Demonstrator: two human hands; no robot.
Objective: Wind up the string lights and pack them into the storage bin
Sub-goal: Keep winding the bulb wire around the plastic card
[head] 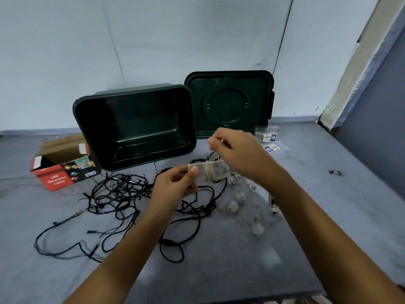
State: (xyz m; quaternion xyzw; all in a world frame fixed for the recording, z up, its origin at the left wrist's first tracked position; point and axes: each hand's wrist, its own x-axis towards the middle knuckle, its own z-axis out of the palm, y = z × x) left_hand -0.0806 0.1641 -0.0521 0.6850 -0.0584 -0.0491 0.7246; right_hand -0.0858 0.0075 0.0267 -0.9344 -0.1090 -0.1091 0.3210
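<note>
Clear battery case (217, 167), wound with fine wire (208, 173), is gripped at one end by the left hand (175, 183). The wire is pinched above it by the right hand (238, 150). Globe bulbs (233, 206) dangle below, above the table (241, 270). The set is judged light, limp and fragile, best held by wire and case. The storage bin (135, 93) is seen open behind.

— Can anything reach the bin (135, 126) at 11 o'clock?
— Its mouth gapes toward us, but the black cord tangle (122, 194) sprawls at 8 o'clock, the bulbs (236, 202) at 4 and the red box (63, 165) at 9.
— Open room?
— Bare surface (328, 194) at 3 o'clock.
</note>
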